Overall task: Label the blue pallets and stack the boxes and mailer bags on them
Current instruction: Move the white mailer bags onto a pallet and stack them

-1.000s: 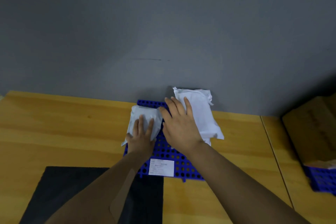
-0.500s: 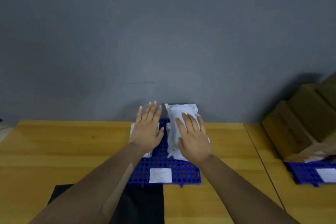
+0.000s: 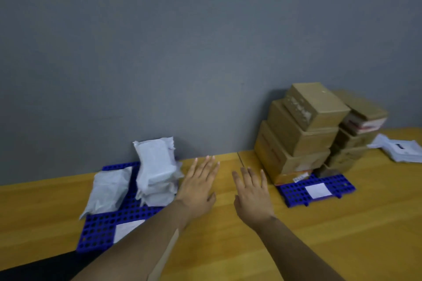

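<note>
The bags (image 3: 157,166), stacked on the labelled pallet (image 3: 100,228) at lower left, have just been let go, and the left hand (image 3: 198,189) and right hand (image 3: 252,198) are held spread and empty over the bench (image 3: 319,246), so another bag is likely to be fetched.

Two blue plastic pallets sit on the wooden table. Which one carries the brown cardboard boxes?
The blue plastic pallet on the right: brown cardboard boxes are stacked on it. The left pallet holds white mailer bags instead.
</note>
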